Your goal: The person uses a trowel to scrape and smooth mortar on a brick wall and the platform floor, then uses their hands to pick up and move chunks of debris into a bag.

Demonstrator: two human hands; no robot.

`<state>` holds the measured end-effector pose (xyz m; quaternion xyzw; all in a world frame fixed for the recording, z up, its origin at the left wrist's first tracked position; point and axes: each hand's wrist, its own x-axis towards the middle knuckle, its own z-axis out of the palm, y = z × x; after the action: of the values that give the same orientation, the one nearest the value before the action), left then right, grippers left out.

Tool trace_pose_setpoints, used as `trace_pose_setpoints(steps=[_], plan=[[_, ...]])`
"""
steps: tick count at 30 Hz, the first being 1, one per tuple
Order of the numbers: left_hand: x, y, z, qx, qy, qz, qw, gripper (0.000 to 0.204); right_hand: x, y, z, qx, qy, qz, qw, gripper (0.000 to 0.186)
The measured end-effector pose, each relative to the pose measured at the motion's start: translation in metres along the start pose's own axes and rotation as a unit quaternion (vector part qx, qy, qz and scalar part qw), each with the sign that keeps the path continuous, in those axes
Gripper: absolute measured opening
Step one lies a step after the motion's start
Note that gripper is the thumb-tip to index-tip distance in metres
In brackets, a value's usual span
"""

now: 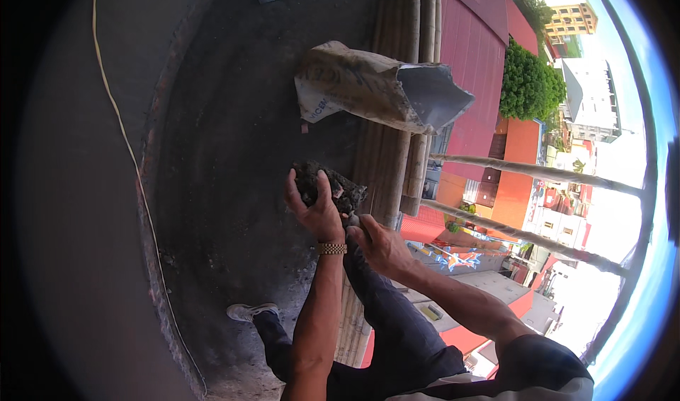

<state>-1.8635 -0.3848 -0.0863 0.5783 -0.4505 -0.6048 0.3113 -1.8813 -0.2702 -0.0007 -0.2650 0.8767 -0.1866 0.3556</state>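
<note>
My left hand (316, 206), with a gold-toned watch (332, 248) on its wrist, is curled around a dark, crumbly clump of mortar or rubble (307, 178). Against the clump lies a flat, dirt-caked piece (350, 193) that looks like a trowel blade, though its full shape is hidden. My right hand (382, 247) is closed just below it, around what seems to be its grey handle end (352, 220). Both hands meet above my bent knee.
Past my hands, an open brown paper sack (354, 79) lies across bamboo poles (397, 26) at the platform's edge. Rooftops (471, 33) lie far below on the right, behind upright poles (538, 171). A pale cord (127, 142) runs along the left wall (78, 188).
</note>
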Motion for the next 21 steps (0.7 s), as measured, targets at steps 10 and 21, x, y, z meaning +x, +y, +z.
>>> trace_pose_setpoints(steps=[10,21], plan=[[-0.085,0.036,0.314,-0.128,-0.182,-0.09,0.971,0.069,0.043,0.085,-0.276,-0.077,0.1,0.097,0.987,0.035],[-0.042,0.022,0.078,-0.087,-0.28,-0.114,0.949,0.017,0.107,0.104,-0.274,-0.245,0.027,0.081,0.966,0.021]])
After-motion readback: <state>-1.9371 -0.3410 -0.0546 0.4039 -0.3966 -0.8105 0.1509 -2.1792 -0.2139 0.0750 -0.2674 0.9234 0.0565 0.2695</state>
